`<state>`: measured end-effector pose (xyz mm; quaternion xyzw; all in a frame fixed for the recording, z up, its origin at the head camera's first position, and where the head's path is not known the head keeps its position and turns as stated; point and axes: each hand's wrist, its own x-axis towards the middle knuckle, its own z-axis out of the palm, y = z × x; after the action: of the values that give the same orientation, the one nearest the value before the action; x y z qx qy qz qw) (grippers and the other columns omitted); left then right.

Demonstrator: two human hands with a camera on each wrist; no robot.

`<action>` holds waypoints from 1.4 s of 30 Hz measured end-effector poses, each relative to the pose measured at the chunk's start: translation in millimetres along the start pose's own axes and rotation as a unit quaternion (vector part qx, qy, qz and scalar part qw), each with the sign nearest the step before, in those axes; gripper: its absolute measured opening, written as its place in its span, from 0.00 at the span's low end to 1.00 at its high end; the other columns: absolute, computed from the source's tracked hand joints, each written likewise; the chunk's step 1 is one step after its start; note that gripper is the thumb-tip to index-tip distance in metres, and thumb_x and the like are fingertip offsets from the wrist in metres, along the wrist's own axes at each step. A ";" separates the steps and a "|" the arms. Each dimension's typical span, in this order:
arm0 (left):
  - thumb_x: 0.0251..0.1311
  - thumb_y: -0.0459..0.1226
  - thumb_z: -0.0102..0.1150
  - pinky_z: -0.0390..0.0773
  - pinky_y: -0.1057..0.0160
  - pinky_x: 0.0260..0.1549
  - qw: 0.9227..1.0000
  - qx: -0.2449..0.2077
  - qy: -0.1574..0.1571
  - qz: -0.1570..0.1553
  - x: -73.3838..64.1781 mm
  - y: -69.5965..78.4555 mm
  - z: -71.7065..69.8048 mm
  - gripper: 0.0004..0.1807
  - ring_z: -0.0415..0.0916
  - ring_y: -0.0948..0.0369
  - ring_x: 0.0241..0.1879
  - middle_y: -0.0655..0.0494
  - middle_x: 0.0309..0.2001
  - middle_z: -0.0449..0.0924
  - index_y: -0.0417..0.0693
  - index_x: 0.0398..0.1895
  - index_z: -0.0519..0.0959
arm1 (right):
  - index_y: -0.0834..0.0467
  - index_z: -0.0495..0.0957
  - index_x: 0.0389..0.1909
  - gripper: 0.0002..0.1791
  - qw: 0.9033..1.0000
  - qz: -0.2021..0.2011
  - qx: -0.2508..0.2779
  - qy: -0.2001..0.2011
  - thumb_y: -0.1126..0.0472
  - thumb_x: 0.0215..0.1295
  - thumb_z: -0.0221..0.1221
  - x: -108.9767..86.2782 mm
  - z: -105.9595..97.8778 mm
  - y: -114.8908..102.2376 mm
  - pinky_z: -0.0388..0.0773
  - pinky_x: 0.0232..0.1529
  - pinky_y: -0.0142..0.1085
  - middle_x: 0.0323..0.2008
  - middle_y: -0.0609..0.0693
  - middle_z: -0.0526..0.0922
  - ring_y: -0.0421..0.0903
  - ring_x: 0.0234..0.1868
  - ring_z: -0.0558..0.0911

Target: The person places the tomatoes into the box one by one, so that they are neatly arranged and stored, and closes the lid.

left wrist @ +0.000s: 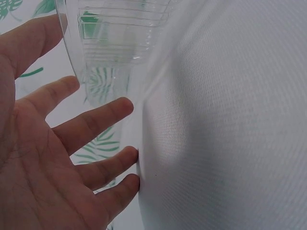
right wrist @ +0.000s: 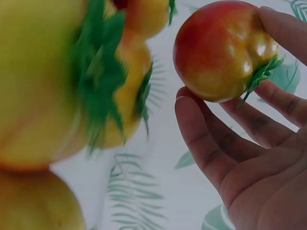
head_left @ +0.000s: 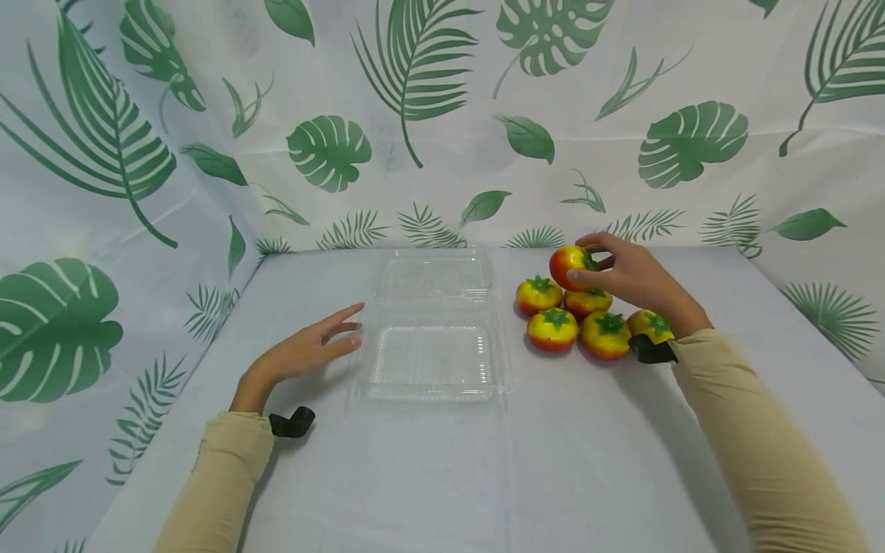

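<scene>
In the head view my right hand (head_left: 625, 269) holds a red-and-yellow tomato (head_left: 568, 266) with a green leafy top, raised above several similar tomatoes (head_left: 551, 330). The right wrist view shows thumb and fingers around this tomato (right wrist: 223, 52), its stem side facing the palm. A clear plastic clamshell box (head_left: 430, 395) lies opened flat on the table, with no tomato in it. My left hand (head_left: 304, 353) is at the box's left edge, fingers extended and apart. In the left wrist view one fingertip meets the box rim (left wrist: 72, 48); whether it presses there I cannot tell.
The tomatoes sit in a close cluster to the right of the box on a white-covered table (head_left: 429, 484). Behind and at the sides hangs a white cloth (head_left: 442, 177) printed with green leaves. Each wrist wears a black device (head_left: 293, 422).
</scene>
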<state>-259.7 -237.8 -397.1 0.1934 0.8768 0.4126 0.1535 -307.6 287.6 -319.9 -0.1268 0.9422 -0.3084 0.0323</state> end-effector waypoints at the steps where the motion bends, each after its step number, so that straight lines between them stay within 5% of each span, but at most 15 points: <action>1: 0.80 0.51 0.56 0.49 0.27 0.75 1.000 0.000 0.000 0.000 0.1 0.1 0.0 0.41 0.53 0.40 0.81 0.39 0.81 0.61 0.55 0.89 0.51 | 0.59 0.64 0.78 0.43 1.000 -0.002 0.002 0.000 0.39 0.73 0.67 0.1 1.4 -2.2 0.78 0.60 0.67 0.73 0.67 0.70 0.70 0.67 0.73; 26: 0.80 0.52 0.56 0.49 0.28 0.75 1.000 0.012 -0.001 -0.015 3.6 1.8 -0.6 0.42 0.55 0.39 0.81 0.38 0.79 0.63 0.56 0.89 0.51 | 0.56 0.74 0.71 0.36 0.997 -0.050 0.052 0.016 0.39 0.72 0.68 4.9 34.6 -28.4 0.82 0.58 0.53 0.64 0.59 0.80 0.58 0.58 0.82; 42: 0.80 0.52 0.56 0.54 0.26 0.73 1.000 0.016 -0.002 -0.024 1.2 0.8 -1.4 0.41 0.54 0.37 0.80 0.38 0.79 0.64 0.60 0.89 0.51 | 0.59 0.72 0.69 0.36 0.993 -0.080 0.084 -0.018 0.41 0.71 0.68 15.0 55.9 -54.3 0.81 0.61 0.54 0.63 0.58 0.80 0.59 0.62 0.80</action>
<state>-261.2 -237.7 -395.8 0.1753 0.8873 0.3943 0.1626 -302.4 209.5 -332.8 -0.2043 0.8992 -0.3852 0.0352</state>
